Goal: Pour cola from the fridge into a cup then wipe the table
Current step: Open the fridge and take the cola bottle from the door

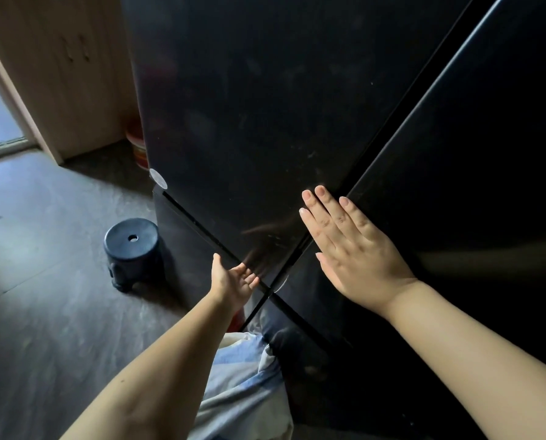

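Fridge: the black fridge (265,106) is being viewed from close up, filling the upper and right parts of the view; its doors are being shown shut, with narrow seams crossing between them.
Right hand: the right hand (354,249) is being laid flat against the right door (471,154), just beside the long seam.
Right fingers: the fingers (325,204) are being held straight and slightly spread, touching the glossy panel.
Left hand: the left hand (233,281) is being stretched out palm-up towards the crossing of the seams, under the left door (249,122).
Left fingers: these fingers (248,274) are being held loosely extended and close together, with nothing being pinched; whether the tips are touching the door edge cannot be told.
Reflection: the left hand is being mirrored faintly in the left door.
Sticker: a round pale sticker (158,178) is being displayed at that door's lower left corner.
Stool: a dark round stool (132,246) is being supported by the floor (43,281), near the fridge's left side.
Cabinet: a wooden cabinet (75,74) is being seen beyond it.
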